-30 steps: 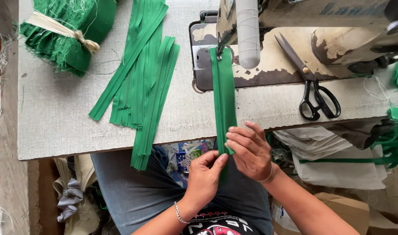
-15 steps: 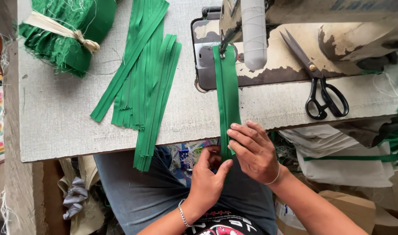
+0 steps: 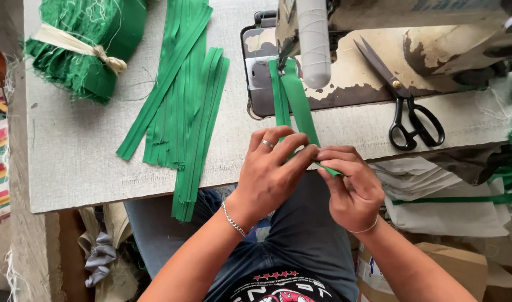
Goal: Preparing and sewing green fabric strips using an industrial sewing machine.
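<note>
I'm pinching the near end of the green strip (image 3: 294,100) between my left hand (image 3: 270,173) and right hand (image 3: 351,187), both closed on it at the table edge (image 3: 127,190). Its long axis runs straight away from me to the sewing machine (image 3: 379,33). Beyond my right hand lie black scissors (image 3: 404,106); off my left, loose green strips (image 3: 183,106) and a tied green bundle (image 3: 82,50).

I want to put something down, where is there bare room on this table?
Bare table lies between the tied bundle and the loose strips, and between strips and sewing machine. Crowded: the machine bed with scissors, and where both hands hold the strip.
</note>
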